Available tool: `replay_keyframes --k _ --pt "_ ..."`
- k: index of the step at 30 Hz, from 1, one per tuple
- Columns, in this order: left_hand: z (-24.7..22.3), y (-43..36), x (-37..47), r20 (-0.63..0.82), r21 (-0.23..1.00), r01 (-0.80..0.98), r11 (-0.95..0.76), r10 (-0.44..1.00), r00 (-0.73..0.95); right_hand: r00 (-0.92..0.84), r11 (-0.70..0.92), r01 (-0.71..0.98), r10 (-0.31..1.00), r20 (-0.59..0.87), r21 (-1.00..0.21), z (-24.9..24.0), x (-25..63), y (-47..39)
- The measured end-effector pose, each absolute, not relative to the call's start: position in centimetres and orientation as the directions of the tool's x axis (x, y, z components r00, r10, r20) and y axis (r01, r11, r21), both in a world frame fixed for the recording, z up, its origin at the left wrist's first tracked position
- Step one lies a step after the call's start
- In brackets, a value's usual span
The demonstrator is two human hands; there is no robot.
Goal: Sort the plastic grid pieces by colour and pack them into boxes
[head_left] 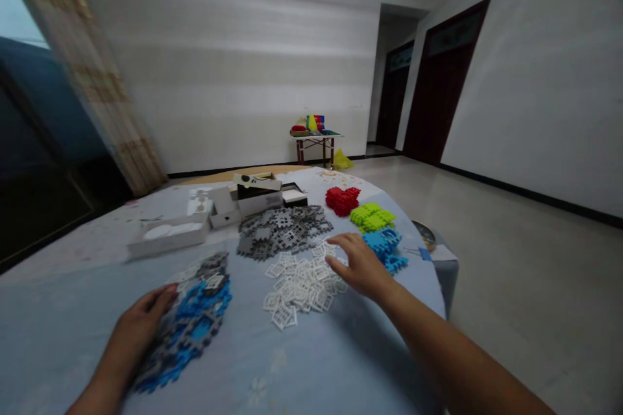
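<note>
At lower left, my left hand point(143, 314) pinches the left edge of an assembly of interlocking plastic tiles point(195, 327), blue and grey with some white at its far end. The assembly is slightly blurred, and its underside is hidden. My right hand point(357, 262) hovers with fingers apart and nothing in them, at the right side of a heap of white square frame tiles point(302, 285). Just behind that heap lies a larger heap of grey interlocking tiles point(282, 227). Blue tiles point(382, 243) sit right beyond my right hand.
Red tiles point(342, 200) and lime green tiles point(372, 216) line the table's right side. A shallow white box point(168, 237) and several open boxes point(260, 198) stand at the back left. Past the table's right edge is a cloth-covered stand point(445, 272).
</note>
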State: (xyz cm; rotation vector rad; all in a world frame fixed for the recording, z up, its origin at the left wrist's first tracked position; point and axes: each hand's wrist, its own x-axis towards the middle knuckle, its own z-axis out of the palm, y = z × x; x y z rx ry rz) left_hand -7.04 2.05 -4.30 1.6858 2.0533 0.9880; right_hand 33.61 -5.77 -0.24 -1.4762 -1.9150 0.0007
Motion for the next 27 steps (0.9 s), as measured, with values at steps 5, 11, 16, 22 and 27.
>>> replay_keyframes --k 5,11,16,22,27 --pt "-4.2 1.4 -6.6 0.146 0.723 0.689 0.041 0.967 -0.21 -0.151 0.403 0.743 0.879 0.453 -0.535 -0.9 29.0 -5.8" --pt "-3.8 0.7 -5.1 0.226 0.631 0.767 -0.118 0.974 -0.036 -0.151 0.418 0.689 0.882 0.447 -0.592 -2.8 28.2 -5.6" --pt "-3.5 0.5 -4.1 0.208 0.512 0.846 -0.147 0.977 0.044 -0.149 0.433 0.656 0.877 0.456 -0.618 -3.8 28.8 -5.7" --pt "-2.9 0.4 -4.5 0.164 0.515 0.852 -0.094 0.986 0.01 -0.138 0.459 0.608 0.865 0.483 -0.648 -3.7 29.3 -5.7" --pt "-1.5 0.4 -3.5 0.28 0.533 0.835 -0.133 0.96 -0.026 -0.094 0.428 0.602 0.876 0.472 -0.674 -3.6 29.9 -5.4"
